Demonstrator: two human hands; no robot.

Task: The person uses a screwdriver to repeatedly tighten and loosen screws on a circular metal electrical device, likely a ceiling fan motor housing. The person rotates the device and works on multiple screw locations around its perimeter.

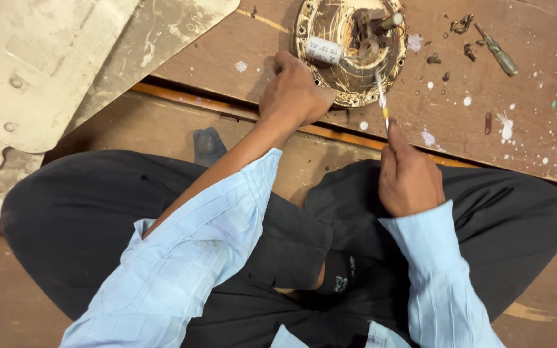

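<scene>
The left hand (294,93) is closed on the rim of the round motor plate (349,48) on the wooden floor (523,135). The right hand (407,177) pinches a wire (381,96) coming from it.

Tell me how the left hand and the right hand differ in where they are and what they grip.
The left hand rests on the rim of the round motor plate, near the white cylinder; the right hand is nearer the lap, off the plate. The left hand grips the plate's edge, while the right hand pinches a thin wire running up to the plate's centre. Both hands are closed, with light blue sleeves.
</scene>
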